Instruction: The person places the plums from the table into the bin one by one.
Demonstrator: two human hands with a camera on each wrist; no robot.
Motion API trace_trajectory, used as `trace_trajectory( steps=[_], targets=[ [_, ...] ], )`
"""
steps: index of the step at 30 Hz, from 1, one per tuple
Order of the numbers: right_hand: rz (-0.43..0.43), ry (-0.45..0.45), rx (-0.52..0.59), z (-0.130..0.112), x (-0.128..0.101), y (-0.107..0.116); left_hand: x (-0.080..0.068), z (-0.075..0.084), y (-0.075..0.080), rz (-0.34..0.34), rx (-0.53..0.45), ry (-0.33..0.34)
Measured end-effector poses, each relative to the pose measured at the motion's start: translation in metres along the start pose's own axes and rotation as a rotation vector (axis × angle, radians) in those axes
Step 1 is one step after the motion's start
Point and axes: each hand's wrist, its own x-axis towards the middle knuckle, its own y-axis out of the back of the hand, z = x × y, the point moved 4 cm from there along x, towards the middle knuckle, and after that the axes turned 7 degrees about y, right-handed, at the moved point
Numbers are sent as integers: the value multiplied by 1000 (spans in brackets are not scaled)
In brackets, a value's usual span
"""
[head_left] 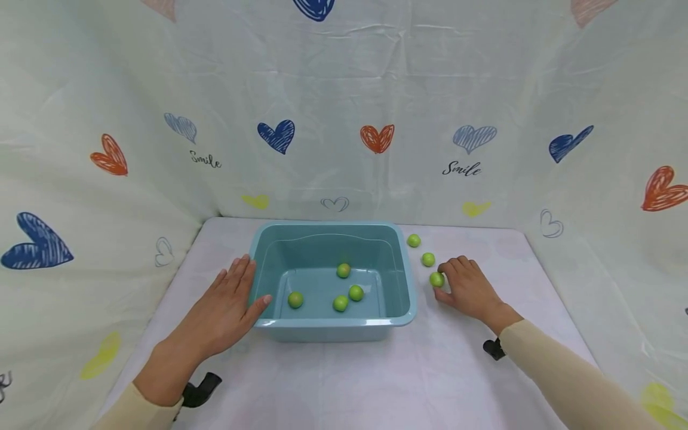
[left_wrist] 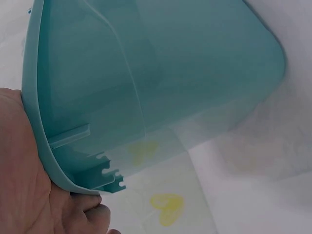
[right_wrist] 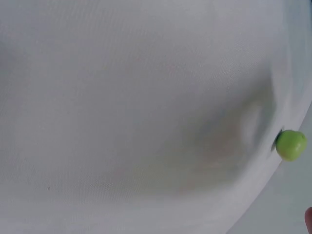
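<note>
A light blue plastic basin (head_left: 333, 332) stands mid-table with several small green fruits, round and smooth, on its floor. My left hand (head_left: 217, 313) rests along the basin's left rim, fingers straight and thumb spread over the near corner. The left wrist view shows that hand (left_wrist: 24, 170) against the rim and the basin's outer wall (left_wrist: 161, 73). To the right of the basin, my right hand (head_left: 470, 291) has thumb and index finger round a small green fruit (head_left: 436, 279) on the table. In the right wrist view, a green fruit (right_wrist: 291, 145) and one fingertip (right_wrist: 308, 220) show at the right edge.
Two more green fruits, one nearer (head_left: 427, 259) and one farther (head_left: 413, 240), lie in a row beside the basin's right wall. A white cloth (head_left: 344, 382) covers the table. Behind and at both sides hangs a pale curtain (head_left: 333, 89) printed with hearts.
</note>
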Motion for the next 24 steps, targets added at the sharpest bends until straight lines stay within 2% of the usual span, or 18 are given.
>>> trace_trajectory(
  steps=[5,13,24],
  targets=[
    [49,-11,-20,7,-4,4,0,-1,-1,1,-2,1],
    [98,38,-55,11,-5,9,-1,-1,-2,14,6,-2],
    [131,67,-77,16,4,24,1,-3,-3,-2,-16,2]
  ],
)
